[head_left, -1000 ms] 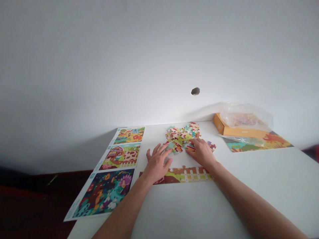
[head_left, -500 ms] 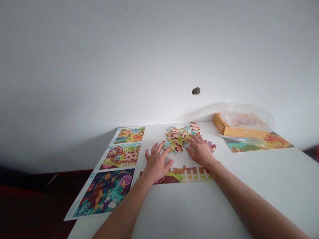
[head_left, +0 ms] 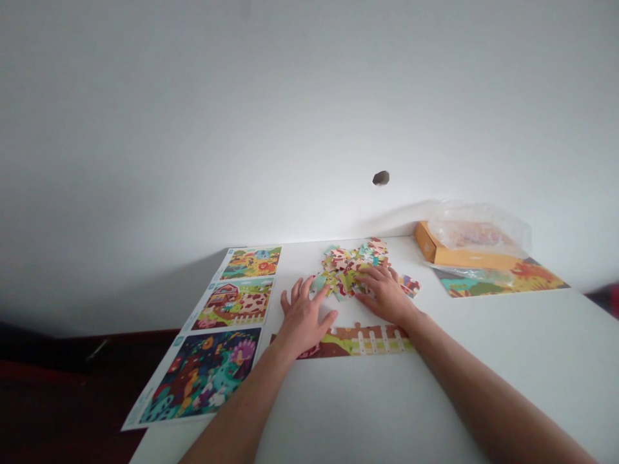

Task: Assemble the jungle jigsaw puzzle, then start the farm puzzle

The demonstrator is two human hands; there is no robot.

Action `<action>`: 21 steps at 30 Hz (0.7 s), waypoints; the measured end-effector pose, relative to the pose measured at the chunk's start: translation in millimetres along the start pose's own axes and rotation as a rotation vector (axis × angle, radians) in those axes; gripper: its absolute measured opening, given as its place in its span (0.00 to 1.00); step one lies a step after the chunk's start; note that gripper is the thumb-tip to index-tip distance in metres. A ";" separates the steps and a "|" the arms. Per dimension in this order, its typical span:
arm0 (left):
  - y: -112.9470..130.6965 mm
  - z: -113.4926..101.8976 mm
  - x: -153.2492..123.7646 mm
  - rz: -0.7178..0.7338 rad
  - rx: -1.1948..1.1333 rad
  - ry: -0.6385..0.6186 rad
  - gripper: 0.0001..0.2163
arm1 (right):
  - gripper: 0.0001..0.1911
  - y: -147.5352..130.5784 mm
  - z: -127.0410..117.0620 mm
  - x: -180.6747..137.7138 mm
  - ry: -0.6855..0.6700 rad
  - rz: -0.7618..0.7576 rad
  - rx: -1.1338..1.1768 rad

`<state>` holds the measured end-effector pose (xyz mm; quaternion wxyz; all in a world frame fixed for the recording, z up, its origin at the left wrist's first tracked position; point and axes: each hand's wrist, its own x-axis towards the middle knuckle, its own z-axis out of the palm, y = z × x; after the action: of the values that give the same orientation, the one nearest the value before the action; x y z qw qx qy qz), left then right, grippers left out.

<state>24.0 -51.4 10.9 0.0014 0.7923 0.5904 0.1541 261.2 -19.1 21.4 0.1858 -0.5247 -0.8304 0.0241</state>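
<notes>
A heap of loose jigsaw pieces (head_left: 344, 265) lies toward the back of the white table. My right hand (head_left: 385, 294) rests over the heap's right front side, fingers stretched out onto the pieces. To the left, my left hand (head_left: 304, 317) is spread at the heap's near left edge, its fingertips close to a pale green piece (head_left: 318, 283). Between my wrists runs a joined jigsaw strip (head_left: 374, 339) with a white fence on it. My left hand and right wrist cover parts of this strip.
A picture sheet (head_left: 265, 332) with three printed scenes lies along the left table edge. At the back right, an orange box (head_left: 464, 259) carries a clear plastic bag (head_left: 483, 225). A colourful animal picture board (head_left: 532, 278) lies partly under the box. Behind rises a wall (head_left: 309, 161).
My right hand has shifted slightly left over the heap, and a few pieces under its fingers have moved. My left hand stays nearly in place.
</notes>
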 end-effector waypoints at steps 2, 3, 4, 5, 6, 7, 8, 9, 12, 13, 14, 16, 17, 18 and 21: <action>-0.3 0.3 0.2 -0.011 0.005 0.002 0.24 | 0.20 2.2 1.7 1.5 0.045 0.048 -0.012; -0.5 0.5 0.4 -0.021 0.007 0.005 0.24 | 0.21 3.1 2.7 2.1 0.064 0.080 -0.027; -0.9 0.9 0.6 -0.032 0.009 0.008 0.24 | 0.21 4.0 3.7 2.8 0.071 0.106 -0.042; -1.2 1.3 0.9 -0.045 0.011 0.010 0.25 | 0.22 4.9 4.9 3.3 0.064 0.123 -0.055; -1.6 1.6 1.1 -0.058 0.015 0.012 0.25 | 0.22 6.0 6.0 3.8 0.050 0.131 -0.063; -1.8 1.9 1.2 -0.069 0.018 0.016 0.25 | 0.21 7.1 7.1 4.3 0.039 0.138 -0.066; -1.9 1.9 1.2 -0.077 0.020 0.019 0.25 | 0.20 8.2 8.1 4.7 0.032 0.144 -0.066; -1.8 1.6 1.2 -0.076 0.019 0.020 0.25 | 0.19 9.3 9.0 5.1 0.033 0.155 -0.064; -0.1 -0.7 0.4 -0.013 -0.005 0.006 0.25 | 0.15 12.4 11.9 6.4 0.051 0.234 -0.059; 0.7 -1.6 -0.1 0.020 -0.016 -0.005 0.25 | 0.14 13.2 12.9 6.9 0.056 0.269 -0.054; 1.6 -2.4 -0.6 0.053 -0.026 -0.018 0.24 | 0.13 14.0 13.8 7.3 0.059 0.298 -0.046; 3.0 -3.5 -1.4 0.086 -0.039 -0.035 0.23 | 0.12 15.0 14.9 8.0 0.072 0.332 -0.030; 3.4 -3.7 -1.7 0.087 -0.043 -0.038 0.23 | 0.12 15.3 15.0 8.1 0.085 0.336 -0.024; 3.7 -3.9 -1.9 0.082 -0.047 -0.038 0.22 | 0.11 15.4 14.5 8.1 0.102 0.333 -0.020; 3.3 -3.7 -1.8 0.073 -0.061 -0.029 0.22 | 0.11 15.4 11.4 7.1 0.184 0.317 -0.003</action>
<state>25.7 -54.8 14.6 0.0286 0.8151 0.5559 0.1603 268.0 -4.2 9.1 0.2539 -0.6493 -0.7169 0.0038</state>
